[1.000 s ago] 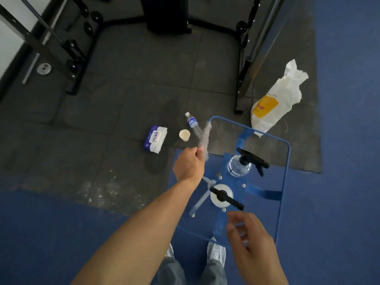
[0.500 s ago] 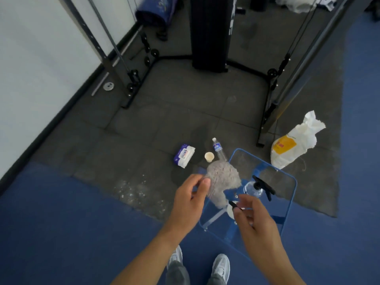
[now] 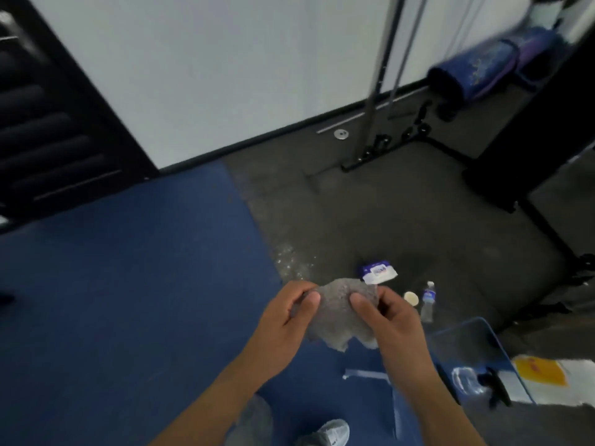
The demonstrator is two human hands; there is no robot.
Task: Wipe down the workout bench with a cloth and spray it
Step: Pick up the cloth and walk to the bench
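A grey cloth (image 3: 335,313) hangs spread between both hands in front of me. My left hand (image 3: 286,320) pinches its left edge and my right hand (image 3: 389,320) pinches its right edge. A clear spray bottle (image 3: 473,379) with a black trigger stands on a see-through blue-framed table (image 3: 483,336) at the lower right, beside my right forearm. No workout bench shows in this view.
On the dark rubber floor lie a pack of wipes (image 3: 378,272), a small cup (image 3: 411,298) and a water bottle (image 3: 428,300). A white and yellow bag (image 3: 547,371) sits at the right edge. A cable machine frame (image 3: 373,123) stands by the white wall.
My right hand has left the table and taken the cloth's right edge, so both hands now hold it spread. The view has swung left toward the wall.
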